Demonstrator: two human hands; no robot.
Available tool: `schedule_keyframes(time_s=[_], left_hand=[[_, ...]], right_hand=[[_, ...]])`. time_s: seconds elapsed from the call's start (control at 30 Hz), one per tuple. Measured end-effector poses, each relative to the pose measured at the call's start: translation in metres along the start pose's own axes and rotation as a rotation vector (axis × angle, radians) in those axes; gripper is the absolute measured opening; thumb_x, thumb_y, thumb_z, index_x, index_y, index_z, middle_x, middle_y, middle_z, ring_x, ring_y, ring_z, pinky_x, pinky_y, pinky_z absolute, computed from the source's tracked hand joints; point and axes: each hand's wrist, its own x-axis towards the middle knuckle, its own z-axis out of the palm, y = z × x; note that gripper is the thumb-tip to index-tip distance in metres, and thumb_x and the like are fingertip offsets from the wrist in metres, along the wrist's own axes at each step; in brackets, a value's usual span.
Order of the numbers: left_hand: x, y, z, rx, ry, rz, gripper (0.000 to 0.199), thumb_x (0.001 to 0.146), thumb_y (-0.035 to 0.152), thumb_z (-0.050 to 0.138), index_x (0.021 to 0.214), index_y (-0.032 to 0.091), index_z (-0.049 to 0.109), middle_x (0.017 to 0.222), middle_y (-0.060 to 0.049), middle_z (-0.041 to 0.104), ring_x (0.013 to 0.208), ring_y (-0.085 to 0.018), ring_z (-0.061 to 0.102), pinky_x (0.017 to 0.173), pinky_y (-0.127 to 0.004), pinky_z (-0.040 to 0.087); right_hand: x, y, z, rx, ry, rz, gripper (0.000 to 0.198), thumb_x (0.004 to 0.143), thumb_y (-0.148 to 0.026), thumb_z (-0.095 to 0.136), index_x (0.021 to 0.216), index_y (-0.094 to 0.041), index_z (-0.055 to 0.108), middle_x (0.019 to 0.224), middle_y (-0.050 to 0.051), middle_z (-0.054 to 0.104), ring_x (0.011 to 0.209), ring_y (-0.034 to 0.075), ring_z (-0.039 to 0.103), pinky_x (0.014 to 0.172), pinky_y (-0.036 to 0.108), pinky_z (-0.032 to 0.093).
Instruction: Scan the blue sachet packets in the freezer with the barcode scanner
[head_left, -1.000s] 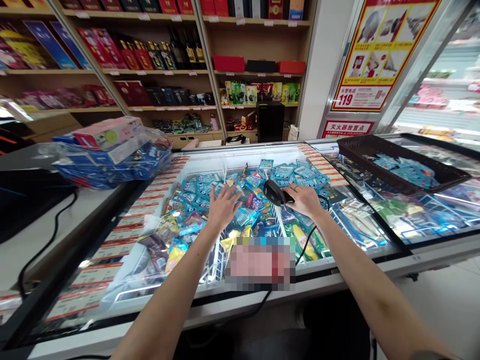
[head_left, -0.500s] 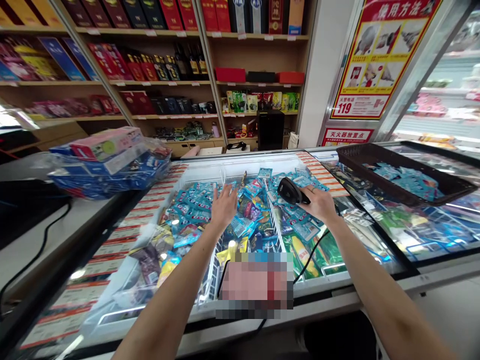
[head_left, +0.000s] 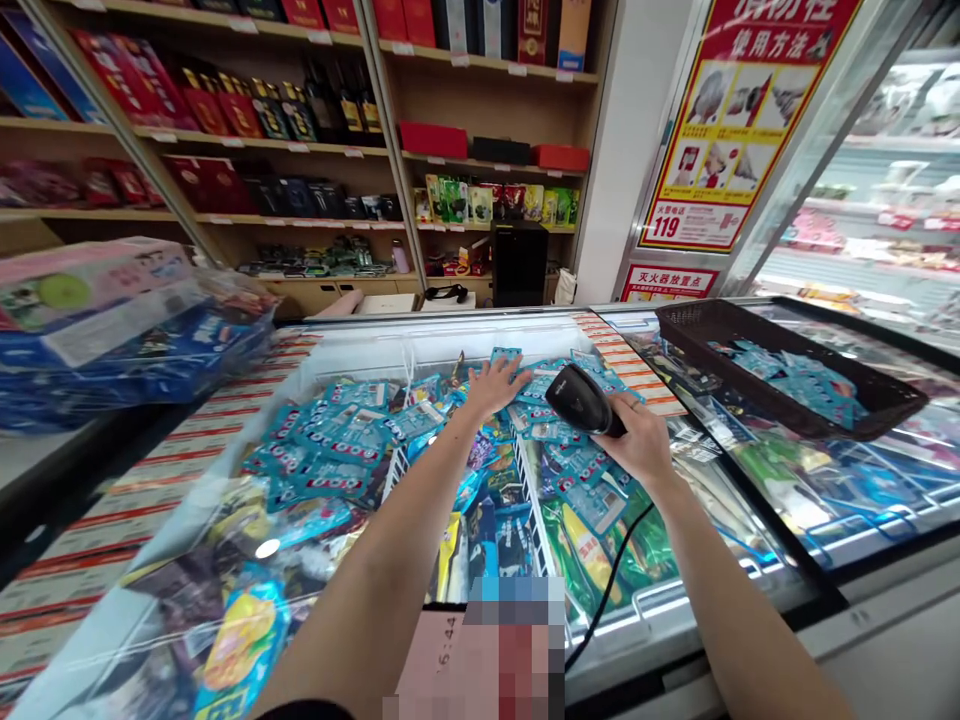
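My right hand point(head_left: 637, 435) is wrapped round a black barcode scanner point(head_left: 577, 398), whose head points up and to the left. A black cable point(head_left: 611, 580) hangs down from it toward the front. Fingers spread, my left hand point(head_left: 496, 385) reaches over the freezer's glass top, close to a few blue packets point(head_left: 507, 354) near the back. Many more blue packets point(head_left: 337, 435) lie spread in an overlapping pile at the left. Another pile of blue packets point(head_left: 585, 465) sits under and around the scanner. A partly blurred phone point(head_left: 435, 660) is at the bottom.
Below the glass are wire baskets point(head_left: 529, 490) holding wrapped ice creams. A brown plastic tray point(head_left: 885, 425) with blue packets stands on the right side. Plastic-wrapped boxes point(head_left: 127, 345) rest at the left. Shelves point(head_left: 495, 165) of goods line the back wall.
My left hand has moved right and farther back, toward the scanner. My right hand keeps hold of the scanner. The view has shifted closer to the freezer.
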Motion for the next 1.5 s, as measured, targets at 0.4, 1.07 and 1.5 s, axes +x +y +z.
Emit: schedule_keyframes(time_s=[0.4,1.07,1.5], left_hand=[[-0.087,0.017,-0.004,0.071,0.089,0.235,0.059,0.087,0.064,0.035,0.135,0.031,0.048,0.143,-0.002,0.047,0.136,-0.029,0.036,0.115,-0.045,0.023],[-0.117,-0.014,-0.009,-0.001,0.263,0.057,0.067,0.087,0.061,0.041,0.134,0.014,0.046,0.131,-0.016,0.054,0.126,-0.028,0.045,0.106,-0.043,0.034],[-0.112,-0.025,-0.026,-0.402,0.257,-0.143,0.086,0.066,0.033,0.072,0.142,0.017,0.036,0.134,-0.016,0.052,0.120,-0.031,0.051,0.096,-0.042,0.044]], right_hand=[[0.001,-0.027,0.005,-0.099,-0.079,0.080,0.035,0.081,-0.040,0.060,0.110,-0.022,0.063,0.105,0.007,0.067,0.087,0.022,0.063,0.060,0.028,0.042],[-0.007,-0.062,-0.005,-0.125,-0.072,0.043,0.034,0.083,-0.038,0.058,0.113,-0.023,0.063,0.104,0.007,0.067,0.086,0.022,0.062,0.062,0.029,0.040],[-0.013,-0.058,0.005,-0.172,-0.127,-0.038,0.034,0.085,-0.038,0.056,0.116,-0.024,0.061,0.099,0.007,0.068,0.082,0.021,0.062,0.064,0.029,0.039]])
